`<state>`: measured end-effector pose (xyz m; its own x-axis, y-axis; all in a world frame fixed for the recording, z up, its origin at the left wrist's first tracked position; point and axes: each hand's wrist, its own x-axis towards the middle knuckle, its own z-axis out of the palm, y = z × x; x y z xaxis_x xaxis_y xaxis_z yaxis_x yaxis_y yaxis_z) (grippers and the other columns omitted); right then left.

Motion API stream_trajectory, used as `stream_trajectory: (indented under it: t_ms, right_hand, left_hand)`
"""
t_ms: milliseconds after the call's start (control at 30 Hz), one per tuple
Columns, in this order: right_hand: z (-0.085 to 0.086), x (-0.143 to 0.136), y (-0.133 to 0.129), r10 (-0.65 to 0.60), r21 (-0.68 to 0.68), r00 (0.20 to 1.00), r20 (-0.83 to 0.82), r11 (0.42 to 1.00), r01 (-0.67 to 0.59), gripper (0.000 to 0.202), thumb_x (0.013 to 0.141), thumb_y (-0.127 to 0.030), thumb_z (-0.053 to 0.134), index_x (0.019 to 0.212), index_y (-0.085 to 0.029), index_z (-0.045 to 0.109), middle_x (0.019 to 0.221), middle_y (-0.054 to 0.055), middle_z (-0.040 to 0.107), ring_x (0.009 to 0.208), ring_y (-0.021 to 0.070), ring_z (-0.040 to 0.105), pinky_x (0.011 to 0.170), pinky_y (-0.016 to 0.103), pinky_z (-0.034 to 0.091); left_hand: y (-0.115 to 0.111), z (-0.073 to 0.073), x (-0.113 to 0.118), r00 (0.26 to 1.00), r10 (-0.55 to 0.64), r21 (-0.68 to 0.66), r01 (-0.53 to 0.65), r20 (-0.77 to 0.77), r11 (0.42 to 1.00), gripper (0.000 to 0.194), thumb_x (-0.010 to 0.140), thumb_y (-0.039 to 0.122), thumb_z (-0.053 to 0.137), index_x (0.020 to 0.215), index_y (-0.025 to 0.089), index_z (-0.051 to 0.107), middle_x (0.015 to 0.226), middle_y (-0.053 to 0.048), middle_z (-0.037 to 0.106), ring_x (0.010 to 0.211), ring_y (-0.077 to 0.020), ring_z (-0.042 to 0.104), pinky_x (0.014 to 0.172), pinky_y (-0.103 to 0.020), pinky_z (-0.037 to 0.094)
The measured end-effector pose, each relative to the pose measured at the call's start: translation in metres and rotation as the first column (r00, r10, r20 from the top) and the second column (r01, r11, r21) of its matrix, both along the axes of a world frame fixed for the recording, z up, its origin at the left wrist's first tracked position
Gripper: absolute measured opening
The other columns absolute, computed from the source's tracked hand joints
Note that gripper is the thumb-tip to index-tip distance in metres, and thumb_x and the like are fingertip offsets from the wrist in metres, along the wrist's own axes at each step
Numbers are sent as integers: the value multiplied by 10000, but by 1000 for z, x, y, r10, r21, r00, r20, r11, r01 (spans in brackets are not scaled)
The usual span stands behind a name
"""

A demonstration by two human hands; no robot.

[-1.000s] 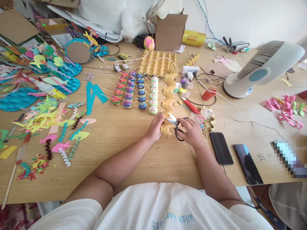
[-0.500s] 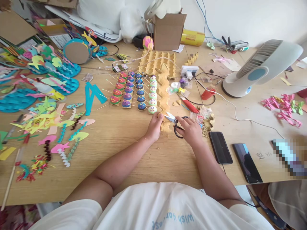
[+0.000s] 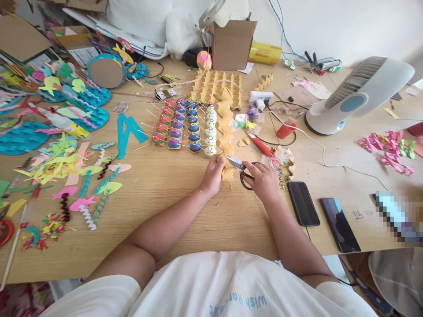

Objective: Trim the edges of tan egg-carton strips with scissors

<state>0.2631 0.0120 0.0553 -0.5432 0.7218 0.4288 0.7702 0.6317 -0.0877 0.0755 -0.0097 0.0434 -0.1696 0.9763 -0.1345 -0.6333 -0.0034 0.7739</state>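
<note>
My left hand [image 3: 213,175] is closed on the near part of a long strip of yellow-brown egg carton [image 3: 225,127], which runs away from me across the table. My right hand [image 3: 265,179] grips black-handled scissors [image 3: 243,167], its fingers around the handle loops. The blades point left and lie against the strip's right edge, close to my left fingertips. Left of the strip stand rows of painted carton-cup figures: white-and-green [image 3: 210,132], dark blue [image 3: 194,127], purple [image 3: 176,125] and red [image 3: 161,125] ones, with thin sticks poking out.
A larger egg tray [image 3: 216,83] lies behind the strip. To the right are a red-handled tool [image 3: 262,145], carton scraps [image 3: 287,167], phones [image 3: 304,203] and a white fan [image 3: 350,97]. Foam fish and paper pieces [image 3: 59,163] cover the left side, with orange-handled scissors [image 3: 5,231] at the edge.
The black scissors' blades have come closer together at the strip. Both hands stay in nearly the same place. Orange-handled scissors have come into view at the left edge.
</note>
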Motion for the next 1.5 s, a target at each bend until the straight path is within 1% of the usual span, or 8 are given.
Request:
stream_trajectory:
  t_ms: [133,267,333,433,533,733,1000,1500]
  right_hand:
    - [0,0,-1,-4,10,1000,7,1000,4,348,987,-404,626,1287,-236,684,827,50,727,812,228,637,682,322,381]
    - [-3,0,1,1,-51,999,-54,999,-4,323,985,-379,621,1260,-223,689,814,44,726,768,215,641,662,312,384]
    - [-5,0,2,-45,-96,988,-151,995,31,308,976,-393,625,1219,-219,696,783,33,711,716,200,628,636,303,385]
    - [-5,1,5,-188,-197,936,-299,971,132,314,942,-455,645,1152,-227,698,712,6,661,619,174,577,583,289,370]
    - [-4,1,6,-249,-331,885,-394,937,116,334,900,-475,677,1129,-231,670,677,-24,604,576,152,531,565,277,377]
    - [-3,-1,3,-105,-437,868,-485,889,-137,317,899,-448,657,1130,-233,631,728,-28,568,605,136,498,574,269,401]
    - [-1,0,0,-51,-431,880,-472,884,-180,352,890,-453,672,1153,-221,653,730,-21,590,603,134,504,584,274,403]
    - [3,-1,-2,-9,-428,862,-506,870,-243,373,884,-464,662,1161,-215,663,809,18,676,619,140,524,587,278,444]
  left_hand:
    - [0,-2,-1,1000,-1,5,1,-12,1000,561,713,682,806,973,241,574,850,16,671,816,-157,659,736,-266,510]
    - [-1,-6,-2,1000,-8,16,9,-28,1000,538,731,681,794,940,240,567,784,30,632,729,-136,611,683,-250,488]
    - [-1,-8,-2,999,-14,30,15,-37,999,528,732,674,799,928,236,579,777,28,627,704,-126,591,662,-242,481]
    - [-1,-10,-2,999,-9,42,10,-33,999,521,727,668,807,934,230,615,808,14,648,721,-125,598,651,-236,486]
    - [-2,-11,-3,999,-37,49,37,4,998,510,750,668,788,953,222,649,805,9,651,709,-124,600,621,-233,486]
    - [-4,-11,-6,979,-186,29,184,82,982,541,764,684,757,975,192,673,817,-15,673,606,-110,567,506,-229,415]
    - [-7,-7,-8,963,-261,68,257,72,964,557,735,680,783,1005,209,659,769,-7,667,576,-121,559,503,-243,429]
    - [-8,-8,-9,960,-271,62,266,71,962,556,737,675,782,1016,214,646,776,-12,665,583,-119,560,480,-230,403]
